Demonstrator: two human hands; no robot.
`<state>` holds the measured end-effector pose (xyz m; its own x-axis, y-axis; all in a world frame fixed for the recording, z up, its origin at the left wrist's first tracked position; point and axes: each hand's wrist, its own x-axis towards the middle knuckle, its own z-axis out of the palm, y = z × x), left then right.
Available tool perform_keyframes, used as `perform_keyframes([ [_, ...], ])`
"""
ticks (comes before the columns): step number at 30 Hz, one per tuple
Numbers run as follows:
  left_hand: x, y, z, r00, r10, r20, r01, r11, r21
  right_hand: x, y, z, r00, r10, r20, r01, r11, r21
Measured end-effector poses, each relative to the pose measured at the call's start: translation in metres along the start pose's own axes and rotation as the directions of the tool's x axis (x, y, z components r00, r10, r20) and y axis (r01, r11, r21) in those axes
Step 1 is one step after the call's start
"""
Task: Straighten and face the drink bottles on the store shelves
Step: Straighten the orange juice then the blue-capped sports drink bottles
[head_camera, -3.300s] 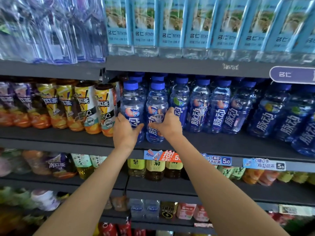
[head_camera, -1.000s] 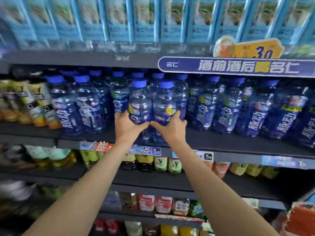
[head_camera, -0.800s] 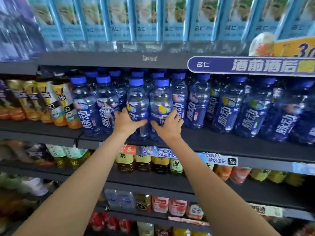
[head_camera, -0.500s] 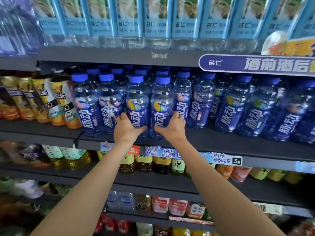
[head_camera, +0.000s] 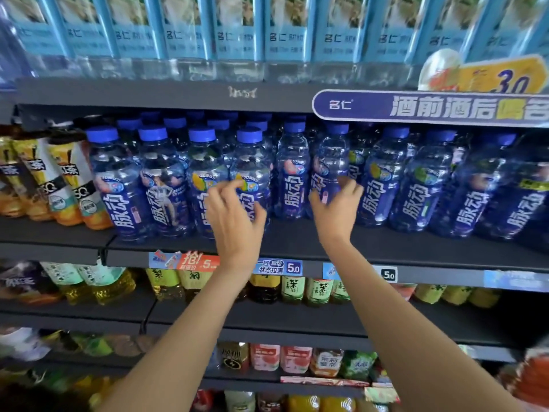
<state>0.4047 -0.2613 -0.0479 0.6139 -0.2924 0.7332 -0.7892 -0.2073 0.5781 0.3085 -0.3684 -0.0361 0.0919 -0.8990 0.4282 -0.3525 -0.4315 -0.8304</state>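
Note:
Blue-capped drink bottles with dark blue labels fill the middle shelf [head_camera: 297, 242] in a row. My left hand [head_camera: 234, 217] hovers in front of the fourth front-row bottle [head_camera: 251, 162], fingers loosely curled and holding nothing. My right hand [head_camera: 334, 211] grips the lower body of the sixth bottle [head_camera: 329, 162], which stands a little further back; the thumb is on its left side and the fingers on its right. Between my hands stands a bottle [head_camera: 292, 173] with its label facing forward.
Yellow-and-white tea bottles [head_camera: 68, 185] lean at the left end of the same shelf. Light-blue labelled water bottles [head_camera: 237, 34] line the shelf above, with a purple banner [head_camera: 430, 108] on its edge. Price tags [head_camera: 277, 266] run below; further drink bottles sit on lower shelves.
Both hands let go of the two front bottles they held side by side and moved right. The right hand now holds a bottle further along; the left hand is off the bottles.

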Motion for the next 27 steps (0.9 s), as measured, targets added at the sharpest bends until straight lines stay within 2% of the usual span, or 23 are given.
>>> perform_keyframes([
  [1, -0.001, 0.009, 0.008, 0.998, 0.062, 0.033, -0.063, 0.998, 0.017, 0.01, 0.002, -0.007, 0.998, 0.054, -0.028, -0.056, 0.997, -0.055],
  [2, -0.002, 0.015, 0.015, 0.995, 0.083, 0.057, -0.085, 0.996, 0.038, 0.02, 0.004, -0.011, 0.994, 0.11, 0.015, -0.107, 0.986, -0.125],
  [5, -0.001, 0.02, 0.029, 0.998, -0.041, 0.046, 0.04, 0.999, 0.035, 0.047, 0.011, -0.009, 0.953, 0.213, 0.213, -0.149, 0.947, -0.283],
  [11, -0.004, 0.009, 0.031, 0.962, -0.271, -0.019, 0.27, 0.962, -0.037, 0.055, 0.016, -0.018, 0.94, 0.19, 0.285, -0.071, 0.922, -0.38],
  [14, -0.006, 0.007, 0.033, 0.958, -0.287, -0.011, 0.286, 0.956, -0.058, 0.039, 0.02, -0.025, 0.907, 0.134, 0.399, -0.035, 0.969, -0.245],
  [18, -0.005, 0.011, 0.029, 0.958, -0.286, 0.018, 0.286, 0.956, -0.063, 0.031, 0.003, -0.023, 0.727, 0.097, 0.68, -0.147, 0.989, 0.016],
  [20, -0.004, 0.012, 0.026, 0.953, -0.302, 0.037, 0.304, 0.951, -0.058, 0.029, -0.005, -0.017, 0.653, 0.089, 0.752, -0.211, 0.975, 0.067],
  [22, -0.006, 0.013, 0.023, 0.957, -0.291, 0.012, 0.291, 0.956, -0.027, 0.029, -0.007, -0.016, 0.615, 0.09, 0.784, -0.236, 0.969, 0.074],
  [24, -0.013, 0.019, 0.023, 0.987, -0.157, -0.039, 0.157, 0.988, 0.004, 0.028, -0.003, -0.024, 0.636, 0.075, 0.768, -0.212, 0.974, 0.08],
  [25, -0.018, 0.025, 0.026, 0.998, -0.052, -0.038, 0.051, 0.999, -0.012, 0.029, 0.001, -0.033, 0.687, 0.062, 0.724, -0.207, 0.972, 0.113],
  [26, -0.024, 0.033, 0.031, 0.999, 0.053, -0.008, -0.053, 0.998, -0.043, 0.031, 0.005, -0.045, 0.776, 0.064, 0.628, -0.187, 0.973, 0.132],
  [27, -0.03, 0.042, 0.036, 0.989, 0.143, 0.032, -0.14, 0.988, -0.072, 0.035, 0.011, -0.058, 0.892, 0.073, 0.445, -0.135, 0.985, 0.109],
])
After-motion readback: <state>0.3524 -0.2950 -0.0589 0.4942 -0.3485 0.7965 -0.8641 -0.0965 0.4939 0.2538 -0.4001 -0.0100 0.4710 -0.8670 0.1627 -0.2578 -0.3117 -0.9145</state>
